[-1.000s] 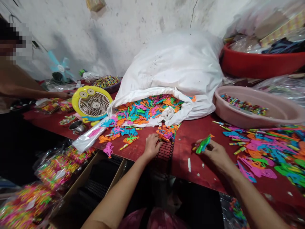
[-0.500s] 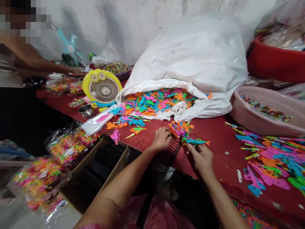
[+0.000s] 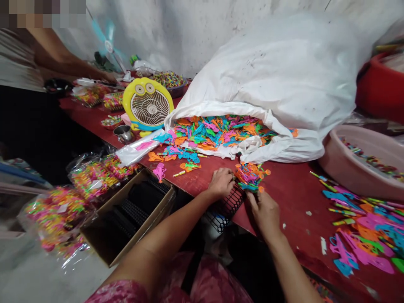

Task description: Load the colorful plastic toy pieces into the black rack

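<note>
A black grid rack (image 3: 227,207) juts over the table's front edge, its far end packed with a bunch of colourful plastic toy pieces (image 3: 249,171) in orange, pink, blue and green. My left hand (image 3: 221,183) has its fingers curled over the rack's left side, next to the bunch. On the right, my right hand (image 3: 265,211) pinches a blue-green plastic toy piece (image 3: 248,187) at the near side of the bunch. The fingertips are partly hidden.
A white sack (image 3: 268,71) spills similar pieces behind the rack. Left stand a yellow fan (image 3: 148,105), a metal cup (image 3: 123,134), a carton of black racks (image 3: 126,219) and filled bags (image 3: 59,214). Right are a pink basin (image 3: 334,155) and loose toys (image 3: 375,219). A co-worker (image 3: 19,63) stands far left.
My right hand has brought the blue-green toy piece, which stuck out to the right, in against the bunch. My left hand stays at the rack. The view has swung left.
</note>
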The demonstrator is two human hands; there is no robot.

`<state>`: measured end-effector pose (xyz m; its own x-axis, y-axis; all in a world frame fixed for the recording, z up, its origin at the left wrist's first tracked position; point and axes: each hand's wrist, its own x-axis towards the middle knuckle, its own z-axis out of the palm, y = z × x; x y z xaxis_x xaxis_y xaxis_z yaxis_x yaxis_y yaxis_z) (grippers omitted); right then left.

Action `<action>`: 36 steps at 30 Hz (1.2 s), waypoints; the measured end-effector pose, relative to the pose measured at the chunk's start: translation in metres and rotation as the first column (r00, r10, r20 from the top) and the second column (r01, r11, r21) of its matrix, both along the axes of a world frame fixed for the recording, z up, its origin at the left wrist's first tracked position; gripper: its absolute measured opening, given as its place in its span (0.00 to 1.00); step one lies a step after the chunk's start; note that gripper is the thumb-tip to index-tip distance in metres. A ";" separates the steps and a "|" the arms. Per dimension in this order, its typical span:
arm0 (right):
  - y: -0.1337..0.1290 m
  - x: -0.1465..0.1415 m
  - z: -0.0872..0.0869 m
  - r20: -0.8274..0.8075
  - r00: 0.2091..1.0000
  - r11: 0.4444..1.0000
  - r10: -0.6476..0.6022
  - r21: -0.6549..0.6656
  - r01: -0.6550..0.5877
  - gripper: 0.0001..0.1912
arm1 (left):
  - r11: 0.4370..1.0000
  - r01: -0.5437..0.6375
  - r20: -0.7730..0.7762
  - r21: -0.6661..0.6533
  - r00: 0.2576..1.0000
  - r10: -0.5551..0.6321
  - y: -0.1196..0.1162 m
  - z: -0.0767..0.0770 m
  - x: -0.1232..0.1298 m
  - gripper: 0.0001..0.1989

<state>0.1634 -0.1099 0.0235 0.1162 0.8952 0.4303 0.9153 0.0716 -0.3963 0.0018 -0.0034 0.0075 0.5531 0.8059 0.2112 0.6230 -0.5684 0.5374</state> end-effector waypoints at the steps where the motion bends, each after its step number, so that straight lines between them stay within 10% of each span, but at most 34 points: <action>1: 0.001 -0.003 0.000 0.017 1.000 1.000 -0.018 0.007 0.018 0.21 | 1.000 0.000 -0.003 0.006 1.000 0.000 0.000 -0.001 0.000 0.07; 26: 0.005 -0.024 -0.004 0.204 0.943 0.960 -0.262 -0.051 0.277 0.22 | 1.000 -0.029 -0.032 0.006 0.999 0.029 0.000 -0.004 0.004 0.06; 36: 0.001 -0.010 -0.002 -0.182 0.974 0.990 -0.134 -0.058 0.125 0.19 | 1.000 -0.008 -0.015 0.029 1.000 0.009 0.000 -0.005 0.003 0.06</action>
<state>0.1532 -0.1084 0.0215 0.3063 0.8854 0.3497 0.8261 -0.0648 -0.5597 0.0051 -0.0039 0.0028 0.5495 0.8043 0.2263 0.6361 -0.5783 0.5108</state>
